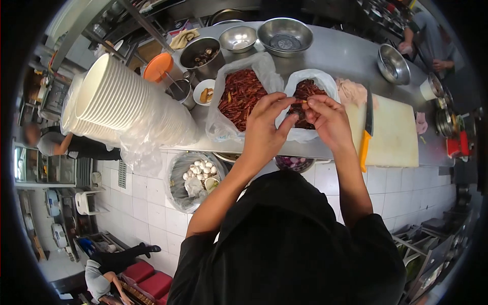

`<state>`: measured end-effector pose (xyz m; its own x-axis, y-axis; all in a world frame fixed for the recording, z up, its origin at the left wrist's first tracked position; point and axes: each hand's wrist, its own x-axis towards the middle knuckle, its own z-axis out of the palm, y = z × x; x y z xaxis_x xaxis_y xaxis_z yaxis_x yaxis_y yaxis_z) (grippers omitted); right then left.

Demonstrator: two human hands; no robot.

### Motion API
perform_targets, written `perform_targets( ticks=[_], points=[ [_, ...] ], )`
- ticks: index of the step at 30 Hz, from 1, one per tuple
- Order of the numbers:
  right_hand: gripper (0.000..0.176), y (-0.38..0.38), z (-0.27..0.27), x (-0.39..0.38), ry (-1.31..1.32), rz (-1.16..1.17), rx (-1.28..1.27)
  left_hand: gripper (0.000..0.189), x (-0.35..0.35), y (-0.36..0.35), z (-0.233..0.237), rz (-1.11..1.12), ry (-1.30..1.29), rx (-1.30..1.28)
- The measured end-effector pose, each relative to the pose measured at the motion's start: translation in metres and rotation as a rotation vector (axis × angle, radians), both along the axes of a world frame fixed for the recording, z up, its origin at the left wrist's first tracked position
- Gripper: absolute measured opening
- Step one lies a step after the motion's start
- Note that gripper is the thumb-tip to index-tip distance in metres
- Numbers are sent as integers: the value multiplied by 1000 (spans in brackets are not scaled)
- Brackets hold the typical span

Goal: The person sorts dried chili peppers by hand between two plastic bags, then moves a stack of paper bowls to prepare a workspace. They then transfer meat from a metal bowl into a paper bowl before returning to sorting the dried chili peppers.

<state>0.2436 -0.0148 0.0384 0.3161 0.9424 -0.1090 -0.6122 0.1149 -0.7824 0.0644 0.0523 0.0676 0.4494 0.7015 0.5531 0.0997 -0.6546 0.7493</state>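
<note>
My left hand [268, 121] and my right hand [329, 120] meet above a plastic-lined bowl [326, 79] of dark dried chilies [308, 89]. Fingertips of both hands pinch a small reddish dried chili [300, 100], mostly hidden by the fingers. Left of the bowl stands a larger clear plastic bag [275, 67], open at the top and full of dried red chilies [241, 94]. A small white bowl [202, 97] with a few yellowish-brown pieces is beside that bag.
A knife with an orange handle [364, 147] lies along a cutting board [394, 134] at right. Steel bowls [285, 36] line the counter's back. Stacked white tubs [117, 96] stand at left. A lined bin [175, 190] with white bulbs is below. Other people are at the sides.
</note>
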Motion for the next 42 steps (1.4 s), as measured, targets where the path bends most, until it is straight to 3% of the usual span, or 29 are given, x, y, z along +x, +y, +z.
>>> perform_targets(
  ticks=[5,11,17,20,22,23,28,29,31,34,37,40,42],
  points=[
    [14,-10,10,-2,-6,62,58,20,11,2,3,-52,37,-77],
    [14,-14,35,-11,-815,-1,-45,14,6,0,10,-25,57,-112],
    [8,0,23,-20,-861,37,-9,12,-4,-1,6,-35,-4,-237],
    [7,3,23,-22,-651,166,-27,11,-11,3,-1,-120,-94,-507],
    [8,6,15,-19,-306,321,9,10,-18,7,-5,-233,-195,-815],
    [8,8,10,-18,-133,393,26,10,-20,8,-8,-264,-230,-851],
    [6,9,-2,-19,238,556,69,10,-29,9,-13,-355,-405,-1042],
    [5,8,-3,-19,312,575,105,10,-31,12,-16,-325,-369,-1016],
    [8,3,-2,-19,180,455,115,11,-37,21,-27,-264,-297,-962],
    [10,-5,-7,-18,-70,223,63,17,-32,52,-37,51,20,-667],
    [10,-10,-15,-24,-312,29,-56,28,-29,92,-56,98,272,-267],
    [9,-14,-9,-38,-507,-125,-114,35,-47,104,-49,182,242,-53],
    [9,-15,-8,-55,-600,-183,-90,31,-76,93,-23,175,133,-160]
  ],
)
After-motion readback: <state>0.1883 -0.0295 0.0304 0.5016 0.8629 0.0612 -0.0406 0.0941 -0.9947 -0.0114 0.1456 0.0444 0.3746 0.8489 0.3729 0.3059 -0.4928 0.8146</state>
